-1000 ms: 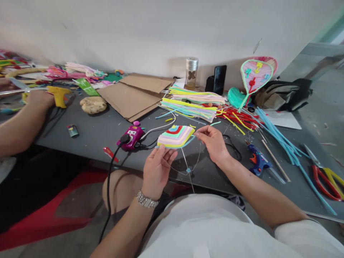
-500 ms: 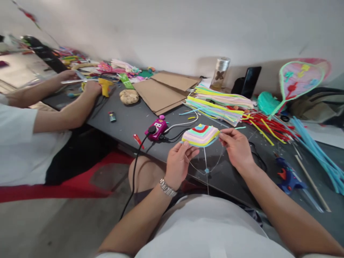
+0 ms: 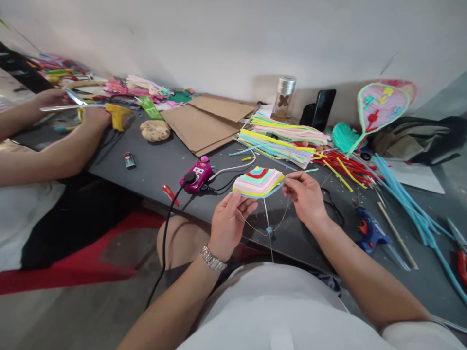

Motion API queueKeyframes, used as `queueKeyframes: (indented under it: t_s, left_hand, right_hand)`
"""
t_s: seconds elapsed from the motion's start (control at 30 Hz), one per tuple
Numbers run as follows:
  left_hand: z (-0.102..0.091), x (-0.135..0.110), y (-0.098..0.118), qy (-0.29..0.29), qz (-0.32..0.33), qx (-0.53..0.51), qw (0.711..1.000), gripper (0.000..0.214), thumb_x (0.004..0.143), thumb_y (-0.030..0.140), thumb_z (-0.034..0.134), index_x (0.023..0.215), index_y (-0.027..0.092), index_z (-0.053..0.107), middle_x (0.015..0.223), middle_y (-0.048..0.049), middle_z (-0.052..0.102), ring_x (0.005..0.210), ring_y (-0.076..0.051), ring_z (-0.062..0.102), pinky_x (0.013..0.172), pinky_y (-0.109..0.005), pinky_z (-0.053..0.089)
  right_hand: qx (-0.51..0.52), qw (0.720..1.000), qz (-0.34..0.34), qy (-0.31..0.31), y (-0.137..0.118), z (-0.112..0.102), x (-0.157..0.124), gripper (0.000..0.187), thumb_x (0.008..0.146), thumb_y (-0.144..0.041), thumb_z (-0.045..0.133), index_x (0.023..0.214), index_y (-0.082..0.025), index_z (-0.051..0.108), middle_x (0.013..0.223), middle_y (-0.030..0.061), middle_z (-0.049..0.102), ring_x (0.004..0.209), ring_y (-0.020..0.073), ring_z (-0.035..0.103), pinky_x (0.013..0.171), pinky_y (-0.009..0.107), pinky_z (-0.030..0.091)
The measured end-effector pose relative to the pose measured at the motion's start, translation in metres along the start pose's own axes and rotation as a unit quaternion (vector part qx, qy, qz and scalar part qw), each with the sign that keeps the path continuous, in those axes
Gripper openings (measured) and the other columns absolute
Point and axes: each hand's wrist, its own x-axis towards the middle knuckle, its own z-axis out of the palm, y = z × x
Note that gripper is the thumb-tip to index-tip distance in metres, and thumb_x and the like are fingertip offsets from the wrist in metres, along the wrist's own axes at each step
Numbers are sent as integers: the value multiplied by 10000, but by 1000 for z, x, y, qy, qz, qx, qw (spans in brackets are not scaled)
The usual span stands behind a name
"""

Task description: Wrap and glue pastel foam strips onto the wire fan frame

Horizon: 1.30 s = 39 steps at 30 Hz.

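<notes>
A fan-shaped craft piece made of striped pipe cleaners (image 3: 258,183) is held up over the table's front edge. Its bands are yellow, red, mint, pink and lilac, with a blue strip along the lower edge. My left hand (image 3: 229,218) pinches its lower left corner between thumb and fingers. At the right corner, my right hand (image 3: 304,197) has thumb and forefinger closed on the end of the blue pipe cleaner (image 3: 278,188). A mint-coloured tip pokes out past the right fingers. Below the piece hangs a thin wire frame with a small blue knot (image 3: 269,229).
Bundled pipe cleaners (image 3: 280,146) lie behind my hands, near cardboard sheets (image 3: 204,124). A purple power socket (image 3: 199,176) with cords sits to the left. To the right are a blue glue gun (image 3: 370,231) and pliers (image 3: 461,257). A co-worker's hands (image 3: 93,119) hold a yellow glue gun (image 3: 117,116).
My view has swung to the right, so the table things appear farther left and the pliers have come into sight. Both hands keep their hold on the striped piece.
</notes>
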Motion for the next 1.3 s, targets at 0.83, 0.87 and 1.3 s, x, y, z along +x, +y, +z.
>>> queueKeyframes:
  t_s: [0.83,0.87,1.3]
  left_hand:
    - [4,4,1,-4,3,20,1000,385,697,405,918,930,158,737,869,-41,785,800,-153,747,731,-248,595]
    - [4,4,1,-3,4,21,1000,385,695,404,919,927,157,738,875,-44,788,801,-153,747,731,-247,596]
    - [5,8,-4,7,22,39,999,405,685,426,919,921,154,733,868,-51,788,797,-166,753,743,-272,592]
  right_hand:
    - [-6,1000,-17,0,0,-4,4,231,614,-332,793,731,-213,633,616,-40,599,561,103,504,528,260,352]
    - [-3,1000,-17,1,0,-4,4,230,613,-330,792,729,-213,631,616,-41,598,563,103,503,528,259,350]
    - [10,1000,-13,-11,5,-4,7,265,622,-353,810,818,-206,709,637,-39,589,550,97,457,522,272,344]
